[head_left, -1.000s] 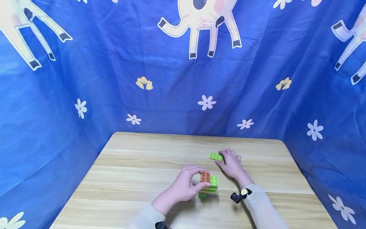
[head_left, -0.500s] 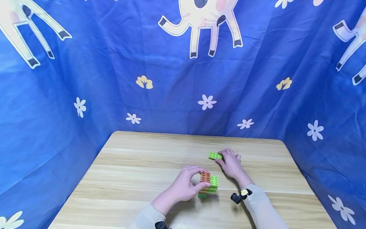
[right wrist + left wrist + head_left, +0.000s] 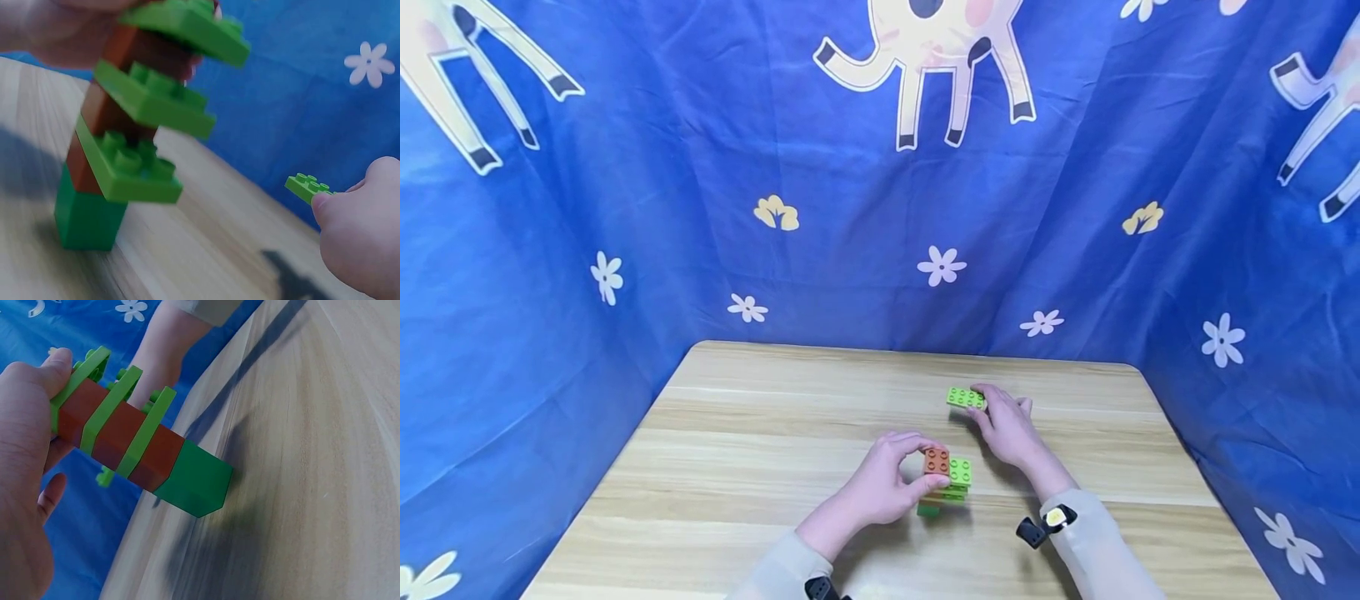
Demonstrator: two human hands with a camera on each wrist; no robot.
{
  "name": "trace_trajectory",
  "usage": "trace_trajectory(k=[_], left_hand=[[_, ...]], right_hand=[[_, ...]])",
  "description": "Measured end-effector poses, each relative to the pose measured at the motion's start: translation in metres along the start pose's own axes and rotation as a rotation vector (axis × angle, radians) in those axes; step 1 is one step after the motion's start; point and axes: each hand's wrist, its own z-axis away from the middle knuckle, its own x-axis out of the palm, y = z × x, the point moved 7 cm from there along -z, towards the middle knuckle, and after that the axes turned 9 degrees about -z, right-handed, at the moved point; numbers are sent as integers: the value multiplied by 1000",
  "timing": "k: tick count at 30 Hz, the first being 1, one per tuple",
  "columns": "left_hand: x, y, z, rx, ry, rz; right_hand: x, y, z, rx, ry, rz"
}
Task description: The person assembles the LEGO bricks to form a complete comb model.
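My left hand (image 3: 880, 482) grips the top of a toy brick tower (image 3: 112, 425) between thumb and fingers. Brown bricks and light green flat plates alternate up the tower, over a dark green base brick (image 3: 90, 219). A brown square brick (image 3: 937, 461) is uppermost. The plates jut out sideways, as the right wrist view shows. My right hand (image 3: 1009, 427) pinches one end of a loose light green plate brick (image 3: 964, 397), studs up, beyond the tower. A shadow lies below this plate, which appears just off the table.
The wood-grain table (image 3: 760, 433) carries the tower near its middle. A blue patterned curtain (image 3: 850, 208) encloses the back and both sides. A small black camera (image 3: 1032, 532) is strapped to the right wrist.
My right hand has raised the light green plate slightly off the table, and the right wrist has shifted a little right and nearer. My left hand and the tower stay practically still.
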Motion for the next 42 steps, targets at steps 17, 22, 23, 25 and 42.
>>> trace_trajectory(k=[17,22,23,25,42], left_hand=[[0,-3,-1,-24,0,-12],[0,-2,-1,-7,12,-2],[0,-2,0,-4,15,-2],[-1,-2,0,1,22,-6],[5,-4,1,-29,10,9]], right_hand=[[-40,-59,10,-175,35,-15],[-48,-75,17,-228,37,-29],[-50,-78,18,-238,37,-32],[-53,-84,20,-258,38,-40],[-64,-106,50,-314,6,-79]])
